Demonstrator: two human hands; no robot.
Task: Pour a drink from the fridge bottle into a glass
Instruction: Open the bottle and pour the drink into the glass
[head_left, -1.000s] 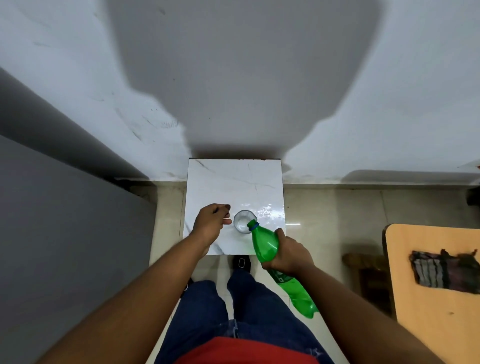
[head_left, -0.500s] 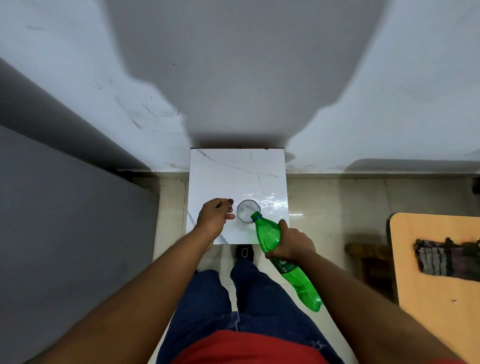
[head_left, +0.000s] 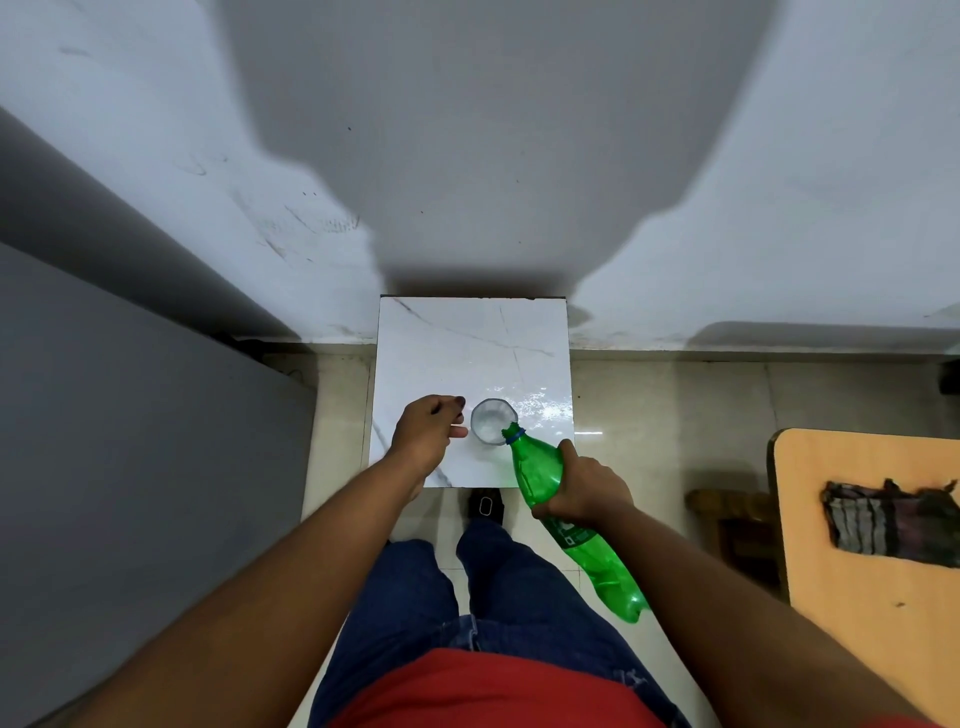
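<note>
A clear glass (head_left: 491, 418) stands on the small white marble table (head_left: 467, 343), near its front edge, with pale foamy liquid inside. My right hand (head_left: 584, 488) grips the green plastic bottle (head_left: 540, 475) around its upper body. The bottle is tilted down to the left, uncapped, and its mouth rests over the glass's right rim. My left hand (head_left: 426, 434) lies on the table just left of the glass, fingers curled in, with one fingertip reaching the glass's side. Whether it holds the cap I cannot tell.
The table stands against a pale wall (head_left: 493, 156). A grey fridge side (head_left: 130, 441) fills the left. A wooden table (head_left: 872, 545) with a dark cloth (head_left: 888, 519) is at the right, a wooden stool (head_left: 727, 504) beside it. My legs and a shoe are below the table's edge.
The bottle stays tipped at the glass's rim and the liquid in the glass looks whiter and fuller. My left hand has stayed beside the glass. The view has shifted slightly.
</note>
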